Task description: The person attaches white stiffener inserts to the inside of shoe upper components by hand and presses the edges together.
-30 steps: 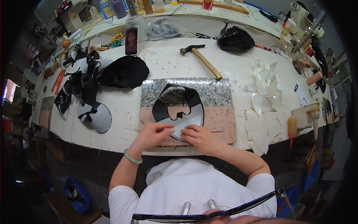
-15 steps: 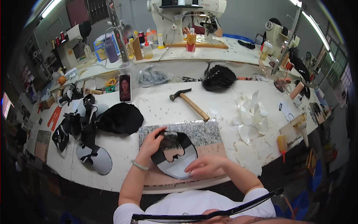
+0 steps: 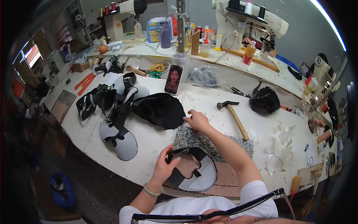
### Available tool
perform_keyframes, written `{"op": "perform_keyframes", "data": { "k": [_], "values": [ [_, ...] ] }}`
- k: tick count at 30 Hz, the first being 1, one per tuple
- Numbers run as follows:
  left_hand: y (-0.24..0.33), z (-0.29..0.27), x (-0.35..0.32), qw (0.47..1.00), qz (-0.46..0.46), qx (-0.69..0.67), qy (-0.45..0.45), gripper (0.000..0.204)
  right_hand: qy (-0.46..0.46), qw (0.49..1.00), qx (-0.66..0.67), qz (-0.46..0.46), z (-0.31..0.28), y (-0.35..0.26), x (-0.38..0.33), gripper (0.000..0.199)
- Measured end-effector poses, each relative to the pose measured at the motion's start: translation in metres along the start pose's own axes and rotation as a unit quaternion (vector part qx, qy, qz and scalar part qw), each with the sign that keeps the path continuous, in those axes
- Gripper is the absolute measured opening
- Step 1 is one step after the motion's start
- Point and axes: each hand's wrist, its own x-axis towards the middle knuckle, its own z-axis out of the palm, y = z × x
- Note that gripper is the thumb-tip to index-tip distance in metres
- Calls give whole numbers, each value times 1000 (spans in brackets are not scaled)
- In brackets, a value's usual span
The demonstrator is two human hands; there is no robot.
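Note:
My left hand point(image 3: 164, 165) grips the left rim of a flat, ring-like black and grey piece point(image 3: 203, 178), which looks like a shoe upper. Its thumb lies over the inner opening, and the fingers under the rim are partly hidden. The piece is on a board with a speckled stone slab point(image 3: 194, 141) at its far side. Stretched forward and left, my right hand point(image 3: 198, 121) is at the right edge of a stack of black material point(image 3: 160, 110). Its fingers are apart; I cannot tell whether they touch the stack.
Left of the black stack lie joined black and grey pieces point(image 3: 121, 140). A hammer point(image 3: 234, 116) rests beyond the slab, and a phone point(image 3: 173, 79) leans near a plastic cup. White scraps point(image 3: 282, 142) lie on the right. Sewing machines point(image 3: 253, 22) stand at the back.
The view has swung left. My right hand has gone from the near edge of the black and grey piece to the black stack. My left hand still holds the piece.

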Motion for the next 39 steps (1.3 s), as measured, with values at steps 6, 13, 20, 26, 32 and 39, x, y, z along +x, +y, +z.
{"op": "perform_keyframes", "data": {
  "k": [6,13,20,26,32,39],
  "values": [
    [0,-27,3,961,-154,-229,3,34,33,991,133,-9,13,-12,18,31],
    [-18,-54,0,854,-280,-419,-125,28,-8,869,494,11,-109,1,-57,14],
    [-11,-56,-20,775,-370,-489,-153,33,121,991,-39,-47,-107,68,-97,33],
    [-10,-58,-36,786,-370,-471,-152,36,27,992,112,-53,-53,-17,-76,48],
    [4,-62,-52,807,-356,-443,-163,38,80,986,114,-97,-34,-16,-28,48],
    [-6,-80,-49,839,-292,-423,-179,35,149,975,-104,-128,-92,-29,14,48]
  ]
}}
